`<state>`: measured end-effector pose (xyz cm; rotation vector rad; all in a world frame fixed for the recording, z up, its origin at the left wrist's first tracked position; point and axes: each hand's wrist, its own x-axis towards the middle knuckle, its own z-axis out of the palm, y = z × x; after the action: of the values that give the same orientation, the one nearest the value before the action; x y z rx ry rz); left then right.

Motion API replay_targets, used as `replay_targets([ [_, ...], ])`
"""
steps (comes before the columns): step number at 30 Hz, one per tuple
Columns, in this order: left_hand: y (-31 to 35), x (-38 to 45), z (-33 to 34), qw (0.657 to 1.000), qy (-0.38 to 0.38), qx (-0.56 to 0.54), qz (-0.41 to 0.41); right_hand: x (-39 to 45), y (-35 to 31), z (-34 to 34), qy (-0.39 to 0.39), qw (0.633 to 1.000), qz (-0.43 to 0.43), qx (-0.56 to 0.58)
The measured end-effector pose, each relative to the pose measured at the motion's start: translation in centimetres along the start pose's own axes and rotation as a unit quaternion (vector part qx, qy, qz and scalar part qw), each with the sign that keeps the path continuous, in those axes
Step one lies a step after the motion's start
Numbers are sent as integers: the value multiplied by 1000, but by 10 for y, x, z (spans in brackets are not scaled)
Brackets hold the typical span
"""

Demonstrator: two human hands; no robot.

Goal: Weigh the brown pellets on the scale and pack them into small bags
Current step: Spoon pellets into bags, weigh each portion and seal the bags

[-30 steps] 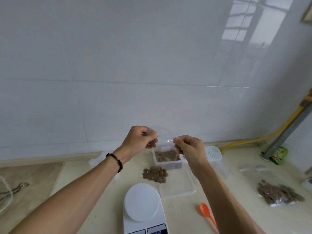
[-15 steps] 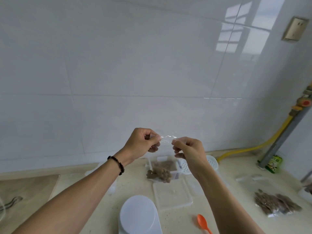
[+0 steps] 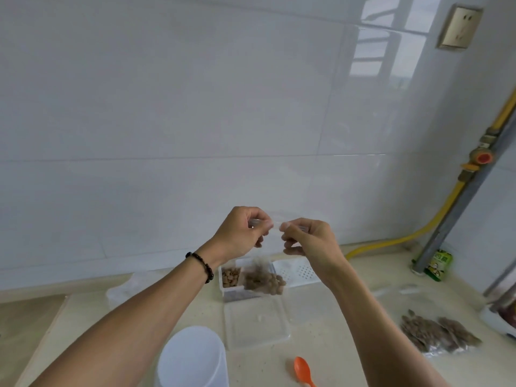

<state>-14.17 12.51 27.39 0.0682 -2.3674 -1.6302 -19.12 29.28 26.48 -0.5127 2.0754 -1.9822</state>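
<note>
**Pellets in the clear bag, held above the container**

Pellets [image 3: 264, 283] of a brown colour fill the bottom of a small clear bag [image 3: 265, 263] that we hold up in front of the white tiled wall [image 3: 195, 121]. Our left hand [image 3: 241, 233] pinches one end of the bag's top edge between thumb and fingertips; our right hand [image 3: 307, 238] pinches the other end in the same manner. Both hands are narrowed to a pinch and sit close together, with a short stretch of the top edge visible between them. The bag hangs straight down from that edge, and its filled bottom appears in front of the clear container [image 3: 240, 283].

All positions below are given relative to the container, which stands on the table [image 3: 335, 344]:

- More pellets lie inside it, at its left end.
- A white perforated tray [image 3: 298, 272] sits just beside it on the right.
- A clear lid [image 3: 255, 322] lies flat directly in front of it.
- The white scale [image 3: 191, 356] sits nearer to us and to the left, partly cut off by the lower edge.
- An orange spoon [image 3: 303, 368] lies nearer to us and to the right.
- Filled bags [image 3: 435, 332] lie well apart, far right.
</note>
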Motion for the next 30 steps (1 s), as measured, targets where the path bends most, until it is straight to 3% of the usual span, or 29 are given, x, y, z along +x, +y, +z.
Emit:
replay_targets([
  [6,11,28,59,999,-24,-6,-33,12,9,-78,11,998,-32,-52],
  [10,17,42,112,999,-32,35,-9,18,23,-120,-5,996,-27,-82],
  [13,18,52,154,999,-31,43,-12,15,41,-158,-4,999,5,-52],
  [18,11,70,216,998,-20,-24,-52,2,105,-234,-71,982,101,-142],
  [22,-8,86,273,996,-43,-25,-79,-19,148,-291,-3,972,148,-184],
  [27,-51,92,354,976,-61,209,-7,-32,182,-359,96,952,174,-231],
  [30,-75,82,393,943,-133,295,77,-27,200,-384,128,935,189,-273],
])
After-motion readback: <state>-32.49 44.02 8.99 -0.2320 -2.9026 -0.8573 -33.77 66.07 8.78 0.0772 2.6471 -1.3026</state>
